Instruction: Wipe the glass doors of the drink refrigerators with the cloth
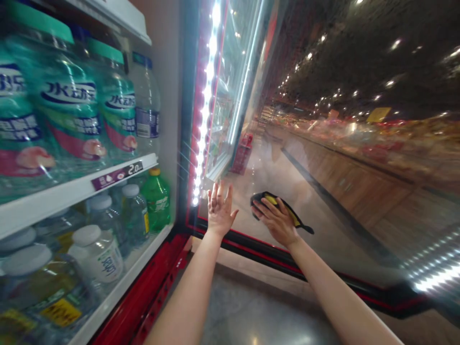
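Observation:
My left hand [220, 211] has its fingers stretched and spread, at the hinge side of a glass cooler door [323, 249]. It holds nothing; whether it touches the glass I cannot tell. To its right, my right hand [276, 221] lies over a black-and-yellow cloth [299, 218], pressing it against the inside of the glass. The cloth's dark edge and a pointed end stick out beyond my fingers; the rest is hidden beneath them. The door stands swung out from the cooler, framed in black with red lines.
Left, a cooler shelf [82, 191] bears green-capped drink bottles [68, 96]. Below it stand white-capped bottles [97, 254] and a green bottle [157, 199]. A bright light strip [206, 96] runs up the cooler's edge. Grey floor [258, 311] shows under the door.

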### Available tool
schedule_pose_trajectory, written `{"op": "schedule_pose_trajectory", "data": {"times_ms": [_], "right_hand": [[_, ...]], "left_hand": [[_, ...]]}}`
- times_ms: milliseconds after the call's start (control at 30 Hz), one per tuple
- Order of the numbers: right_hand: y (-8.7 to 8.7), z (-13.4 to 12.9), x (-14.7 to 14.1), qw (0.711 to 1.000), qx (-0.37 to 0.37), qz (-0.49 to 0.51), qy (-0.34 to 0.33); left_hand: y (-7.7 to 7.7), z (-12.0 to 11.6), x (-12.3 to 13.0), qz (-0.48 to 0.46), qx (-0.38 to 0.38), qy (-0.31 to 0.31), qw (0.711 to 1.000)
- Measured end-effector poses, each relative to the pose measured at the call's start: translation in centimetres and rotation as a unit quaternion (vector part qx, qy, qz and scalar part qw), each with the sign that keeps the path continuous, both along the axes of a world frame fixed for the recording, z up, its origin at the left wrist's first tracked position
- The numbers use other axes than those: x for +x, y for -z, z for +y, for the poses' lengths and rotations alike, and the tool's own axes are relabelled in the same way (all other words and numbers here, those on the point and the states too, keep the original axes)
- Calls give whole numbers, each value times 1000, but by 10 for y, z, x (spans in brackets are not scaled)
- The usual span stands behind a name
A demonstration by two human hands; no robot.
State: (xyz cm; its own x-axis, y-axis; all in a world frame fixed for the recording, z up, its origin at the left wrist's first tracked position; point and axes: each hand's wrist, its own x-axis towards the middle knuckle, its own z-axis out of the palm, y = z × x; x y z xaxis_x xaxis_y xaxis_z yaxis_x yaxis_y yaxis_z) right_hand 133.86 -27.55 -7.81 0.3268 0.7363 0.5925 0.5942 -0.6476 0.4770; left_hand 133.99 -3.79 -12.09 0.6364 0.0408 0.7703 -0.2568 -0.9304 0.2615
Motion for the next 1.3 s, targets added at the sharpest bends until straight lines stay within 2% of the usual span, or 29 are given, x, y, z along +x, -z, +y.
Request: {"op": "schedule_pose_trajectory", "data": {"times_ms": [100, 200, 267, 333, 400, 467, 533, 600, 700, 767, 833, 900, 967, 1033, 1133, 1233, 1300], "right_hand": [[-22, 1, 7, 992, 105, -30, 65], [-31, 37, 19, 979, 170, -54, 95], [-23, 61, 24, 982, 157, -60, 88], [-7, 71, 26, 991, 108, -58, 57], [8, 63, 23, 998, 46, -46, 3], [14, 42, 19, 998, 6, -36, -43], [8, 23, 16, 998, 12, -28, -55], [-8, 18, 16, 997, 57, -25, -37], [-29, 47, 23, 993, 113, -22, -6], [-28, 80, 30, 993, 118, -24, 6], [-16, 107, 35, 994, 105, -31, 4], [-1, 117, 38, 997, 72, -33, -26], [7, 109, 36, 996, 35, -29, -74], [2, 93, 34, 994, 20, -25, -103], [-23, 85, 37, 992, 78, -28, -98], [-34, 112, 48, 986, 133, -52, -91], [-23, 136, 54, 989, 110, -47, -84]], "left_hand": [[1, 5, 2, 5, -8, -17, 1000], [5, 6, 4, 4, -15, -21, 1000], [7, 5, 4, 5, -17, -21, 1000], [9, 5, 2, 11, -15, -24, 1000], [10, 7, -1, 19, -10, -30, 999], [9, 11, -5, 25, -7, -39, 999], [9, 18, -8, 28, -7, -46, 999], [10, 26, -10, 24, -7, -46, 999], [12, 35, -11, 14, -5, -41, 999], [13, 38, -11, 11, -1, -40, 999], [14, 40, -11, 13, 4, -38, 999], [15, 42, -12, 17, 4, -35, 999], [16, 45, -13, 21, 0, -33, 999], [17, 51, -15, 21, -3, -31, 999], [19, 60, -16, 14, -3, -37, 999], [23, 67, -17, 9, -1, -44, 999], [26, 68, -18, 11, -1, -47, 999]]}}
